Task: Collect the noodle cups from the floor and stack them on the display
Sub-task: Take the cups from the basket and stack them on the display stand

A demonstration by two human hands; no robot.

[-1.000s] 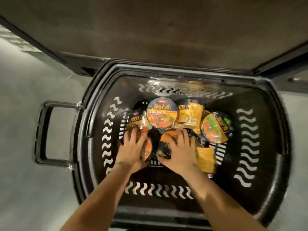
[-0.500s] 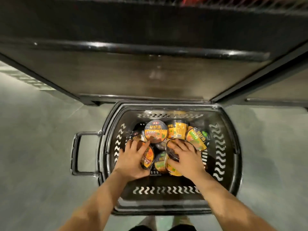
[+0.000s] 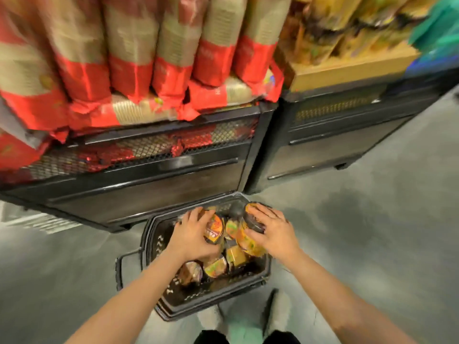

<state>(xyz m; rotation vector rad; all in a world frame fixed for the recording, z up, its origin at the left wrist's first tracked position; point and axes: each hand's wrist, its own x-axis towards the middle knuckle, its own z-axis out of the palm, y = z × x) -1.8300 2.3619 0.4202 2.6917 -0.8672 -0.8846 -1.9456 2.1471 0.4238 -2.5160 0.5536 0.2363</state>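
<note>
Both arms reach down, left hand (image 3: 192, 235) and right hand (image 3: 274, 232) each with fingers curled, gripping.

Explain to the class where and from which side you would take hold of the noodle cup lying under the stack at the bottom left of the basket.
Grip the loose noodle cup round its side wall, coming straight down from above. It lies tilted among other cups in the basket, whose walls block a sideways approach. Both hands are busy now: the left hand and right hand each hold a cup.
</note>
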